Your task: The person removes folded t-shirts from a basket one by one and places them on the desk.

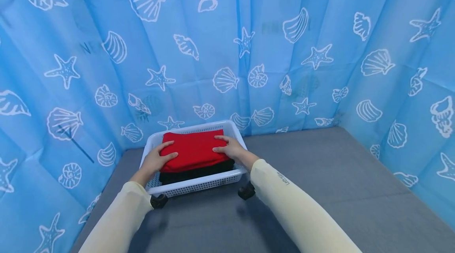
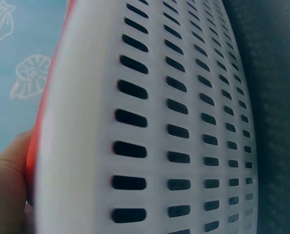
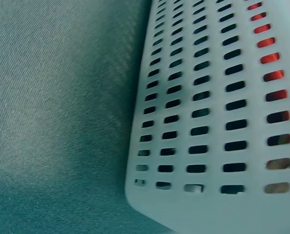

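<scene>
A folded red cloth (image 1: 193,148) lies on top of a folded black cloth (image 1: 195,173) inside a white perforated plastic basket (image 1: 199,188). My left hand (image 1: 156,160) rests on the left end of the red cloth, thumb and fingers spread over its top. At the opposite end, my right hand (image 1: 231,147) touches the red cloth with thumb and fingers spread apart. In the left wrist view the basket wall (image 2: 72,117) fills most of the picture, with part of the left hand (image 2: 6,190) beside the red cloth. Red shows through the slots of the basket (image 3: 218,141) in the right wrist view.
The basket stands on a grey cloth-covered surface (image 1: 302,166), close to the back edge. A blue curtain (image 1: 220,47) with white shells and starfish hangs behind it and along both sides. Black wrist straps (image 1: 247,192) sit low beside the basket's front.
</scene>
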Tool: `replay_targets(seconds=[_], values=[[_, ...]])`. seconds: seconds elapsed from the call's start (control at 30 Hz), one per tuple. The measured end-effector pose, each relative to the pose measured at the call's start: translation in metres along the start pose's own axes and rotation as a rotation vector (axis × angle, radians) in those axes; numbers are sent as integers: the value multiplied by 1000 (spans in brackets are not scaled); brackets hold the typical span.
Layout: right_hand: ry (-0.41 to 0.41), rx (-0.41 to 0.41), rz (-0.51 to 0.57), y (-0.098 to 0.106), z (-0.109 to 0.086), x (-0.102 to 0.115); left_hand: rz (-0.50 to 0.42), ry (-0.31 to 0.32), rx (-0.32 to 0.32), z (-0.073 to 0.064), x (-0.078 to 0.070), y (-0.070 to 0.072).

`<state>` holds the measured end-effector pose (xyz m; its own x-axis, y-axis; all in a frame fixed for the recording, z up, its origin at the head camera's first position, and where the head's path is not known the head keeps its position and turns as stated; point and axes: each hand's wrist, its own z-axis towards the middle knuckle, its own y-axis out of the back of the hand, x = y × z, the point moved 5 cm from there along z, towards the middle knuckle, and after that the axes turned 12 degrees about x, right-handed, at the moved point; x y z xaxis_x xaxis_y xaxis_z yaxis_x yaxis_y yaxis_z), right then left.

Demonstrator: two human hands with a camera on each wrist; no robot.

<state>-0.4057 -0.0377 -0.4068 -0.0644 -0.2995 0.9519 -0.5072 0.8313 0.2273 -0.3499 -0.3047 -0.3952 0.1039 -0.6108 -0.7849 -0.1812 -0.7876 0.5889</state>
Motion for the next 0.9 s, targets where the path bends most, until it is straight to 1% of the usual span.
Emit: replay_targets(seconds=[0.1, 0.2, 0.33, 0.47, 0.57, 0.7, 0.8, 0.9], values=[[18, 0, -7, 2, -3, 2, -4, 2, 7, -1, 0, 0], [33, -10, 3, 6, -5, 5, -11, 6, -1, 0, -2, 0], [31, -27, 11, 12, -9, 8, -14, 3, -13, -1, -9, -1], [43, -23, 8, 19, -13, 11, -4, -12, -25, 0, -16, -3], [54, -12, 4, 26, -17, 13, -7, -28, -27, 2, -19, -6], [44, -10, -13, 37, -24, 14, -31, -42, -25, 5, -25, -11], [38, -21, -12, 47, -29, 13, -47, -57, -23, 7, -33, -15], [32, -34, 10, 57, -34, 11, -55, -74, -20, 9, -41, -21]])
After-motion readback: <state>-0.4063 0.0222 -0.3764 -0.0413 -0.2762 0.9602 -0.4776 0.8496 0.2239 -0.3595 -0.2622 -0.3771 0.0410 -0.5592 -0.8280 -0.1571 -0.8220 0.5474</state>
